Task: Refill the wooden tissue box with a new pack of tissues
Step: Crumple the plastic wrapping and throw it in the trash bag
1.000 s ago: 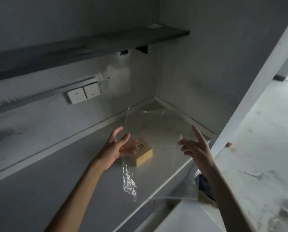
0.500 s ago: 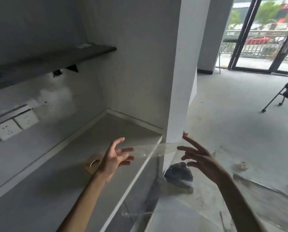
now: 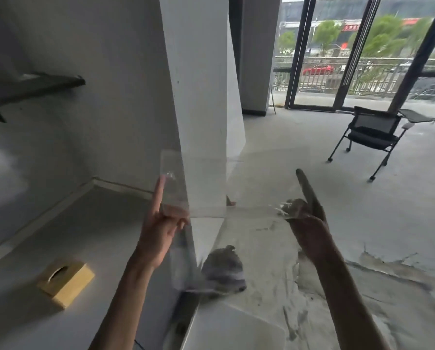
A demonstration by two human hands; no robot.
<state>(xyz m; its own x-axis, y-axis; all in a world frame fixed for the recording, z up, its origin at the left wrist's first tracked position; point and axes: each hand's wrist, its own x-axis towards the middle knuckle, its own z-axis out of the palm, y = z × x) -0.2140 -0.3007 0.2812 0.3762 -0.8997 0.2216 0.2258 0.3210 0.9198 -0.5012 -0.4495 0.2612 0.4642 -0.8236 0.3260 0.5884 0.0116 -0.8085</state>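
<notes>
The wooden tissue box [image 3: 66, 282] lies on the grey counter [image 3: 90, 238] at the lower left, its oval slot facing up. A large clear plastic sheet [image 3: 231, 193] is stretched in the air between my hands, above the counter's edge and the floor. My left hand [image 3: 161, 223] pinches its left edge, index finger pointing up. My right hand [image 3: 307, 223] grips its right edge, index finger also raised. No tissue pack is visible.
A white pillar [image 3: 198, 97] stands right behind the sheet. A dark bag [image 3: 222, 269] lies on the concrete floor below it. A black chair [image 3: 368, 137] stands at the right before glass doors [image 3: 337, 59]. A dark shelf [image 3: 34, 84] hangs at the upper left.
My view has swung right, from the counter corner toward the room. Both hands, open a second ago, have closed on the plastic sheet's edges and lifted it.
</notes>
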